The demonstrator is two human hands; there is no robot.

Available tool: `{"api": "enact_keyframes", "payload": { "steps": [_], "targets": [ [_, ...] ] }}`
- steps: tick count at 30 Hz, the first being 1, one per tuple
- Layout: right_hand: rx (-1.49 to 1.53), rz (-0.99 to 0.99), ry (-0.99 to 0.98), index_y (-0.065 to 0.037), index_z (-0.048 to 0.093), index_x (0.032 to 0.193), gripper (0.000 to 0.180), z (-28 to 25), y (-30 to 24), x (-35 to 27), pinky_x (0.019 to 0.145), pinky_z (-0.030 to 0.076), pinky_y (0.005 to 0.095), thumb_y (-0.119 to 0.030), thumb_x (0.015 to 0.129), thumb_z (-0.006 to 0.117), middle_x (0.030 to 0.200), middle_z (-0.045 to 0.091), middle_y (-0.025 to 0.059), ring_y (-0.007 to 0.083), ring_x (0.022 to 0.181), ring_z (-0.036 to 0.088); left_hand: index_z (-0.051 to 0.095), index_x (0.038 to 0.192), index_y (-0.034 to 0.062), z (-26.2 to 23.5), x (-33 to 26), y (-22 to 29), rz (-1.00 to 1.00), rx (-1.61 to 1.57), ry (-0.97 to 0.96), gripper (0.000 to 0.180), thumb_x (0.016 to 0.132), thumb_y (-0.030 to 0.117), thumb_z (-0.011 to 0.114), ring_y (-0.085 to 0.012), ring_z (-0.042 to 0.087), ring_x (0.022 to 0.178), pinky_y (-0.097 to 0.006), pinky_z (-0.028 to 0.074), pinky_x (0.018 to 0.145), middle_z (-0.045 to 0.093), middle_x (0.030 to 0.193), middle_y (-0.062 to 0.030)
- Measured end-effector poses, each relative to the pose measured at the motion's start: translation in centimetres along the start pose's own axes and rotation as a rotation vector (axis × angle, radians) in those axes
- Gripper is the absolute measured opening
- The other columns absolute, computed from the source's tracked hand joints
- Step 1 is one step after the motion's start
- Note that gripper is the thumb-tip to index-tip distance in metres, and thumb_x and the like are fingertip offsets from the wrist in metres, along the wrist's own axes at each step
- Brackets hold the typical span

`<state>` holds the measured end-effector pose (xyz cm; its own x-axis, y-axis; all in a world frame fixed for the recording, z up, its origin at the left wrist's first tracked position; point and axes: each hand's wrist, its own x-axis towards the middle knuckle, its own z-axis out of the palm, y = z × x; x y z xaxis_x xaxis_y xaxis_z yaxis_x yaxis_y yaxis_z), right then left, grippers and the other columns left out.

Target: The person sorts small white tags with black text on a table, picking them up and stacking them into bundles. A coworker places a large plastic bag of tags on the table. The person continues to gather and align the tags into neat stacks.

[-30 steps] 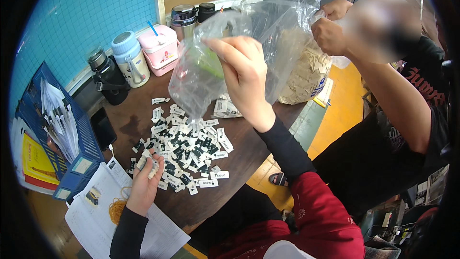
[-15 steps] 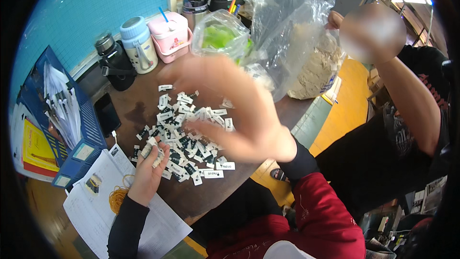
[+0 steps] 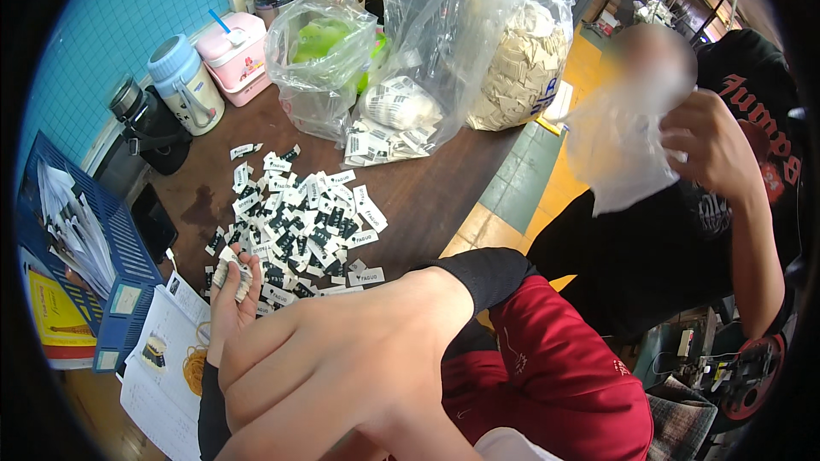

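Left hand (image 3: 232, 307) grip grasping a small stack of white tags (image 3: 232, 271) at the near edge of the tag pile (image 3: 295, 222) on the brown worktop (image 3: 436, 196). Right hand (image 3: 342, 376) close to camera, grip released, fingers loosely curled.

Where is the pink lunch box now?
In the head view, the pink lunch box stands at the upper left, at the back of the brown table, between the light blue flask and a clear plastic bag.
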<state>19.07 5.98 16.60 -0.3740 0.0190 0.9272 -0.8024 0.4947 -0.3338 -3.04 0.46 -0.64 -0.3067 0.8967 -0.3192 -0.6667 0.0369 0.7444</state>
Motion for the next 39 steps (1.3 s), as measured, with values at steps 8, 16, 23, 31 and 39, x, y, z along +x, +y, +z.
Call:
{"api": "enact_keyframes", "payload": {
  "steps": [8, 16, 23, 31, 39],
  "targets": [
    [-0.08, -0.392, 0.385, -0.037, 0.064, 0.123, 0.057, 2.4, 0.9, 1.0, 0.059, 0.048, 0.0298, 0.004, 0.083, 0.07, 0.1, 0.067, 0.0134, 0.0209, 0.072, 0.065, 0.047, 0.134, -0.0031, 0.8, -0.4, 0.0, 0.035, 0.025, 0.01, 0.04, 0.099, 0.013, 0.058, -0.0209, 0.061, 0.112, -0.028, 0.056, 0.097, 0.06, 0.112, -0.0104],
    [0.124, -0.049, 0.168, -0.016, 0.065, 0.107, 0.031, 1.2, -1.0, -0.8, 0.064, 0.046, 0.0359, -0.011, 0.079, 0.075, 0.098, 0.065, 0.0083, 0.0266, 0.077, 0.062, 0.049, 0.131, -0.002, -0.2, 0.0, 0.5, -0.025, 0.02, -0.003, 0.035, 0.101, 0.014, 0.056, -0.0159, 0.057, 0.113, -0.027, 0.05, 0.103, 0.058, 0.114, -0.0082],
    [-0.111, 0.052, 0.262, -0.014, 0.064, 0.116, 0.036, 0.1, -0.5, -3.7, 0.071, 0.052, 0.0384, -0.005, 0.082, 0.074, 0.105, 0.066, 0.0173, 0.0269, 0.083, 0.066, 0.049, 0.134, -0.0025, 0.5, -0.6, 1.1, -0.025, 0.179, 0.021, 0.037, 0.101, 0.011, 0.055, -0.0186, 0.055, 0.116, -0.031, 0.048, 0.105, 0.058, 0.117, -0.0082],
    [-0.809, 1.032, 0.196, -0.002, 0.066, 0.11, 0.024, -5.5, 0.3, -12.6, 0.083, 0.049, 0.0305, -0.001, 0.087, 0.066, 0.099, 0.066, 0.0102, 0.0172, 0.089, 0.063, 0.047, 0.135, -0.0024, 2.6, -2.2, 1.6, -0.073, -0.064, -0.153, 0.037, 0.103, 0.016, 0.052, -0.0248, 0.055, 0.124, -0.035, 0.047, 0.109, 0.059, 0.122, -0.0121],
    [-1.254, 1.106, 0.119, -0.001, 0.067, 0.086, 0.019, -4.6, 3.9, -15.4, 0.071, 0.046, 0.0377, -0.019, 0.086, 0.073, 0.081, 0.057, 0.0111, 0.029, 0.078, 0.056, 0.047, 0.134, -0.0004, 3.3, -2.5, 1.8, -0.134, -0.051, -0.178, 0.036, 0.102, 0.017, 0.053, -0.0227, 0.058, 0.119, -0.035, 0.049, 0.107, 0.059, 0.12, -0.0113]
  ]
}}
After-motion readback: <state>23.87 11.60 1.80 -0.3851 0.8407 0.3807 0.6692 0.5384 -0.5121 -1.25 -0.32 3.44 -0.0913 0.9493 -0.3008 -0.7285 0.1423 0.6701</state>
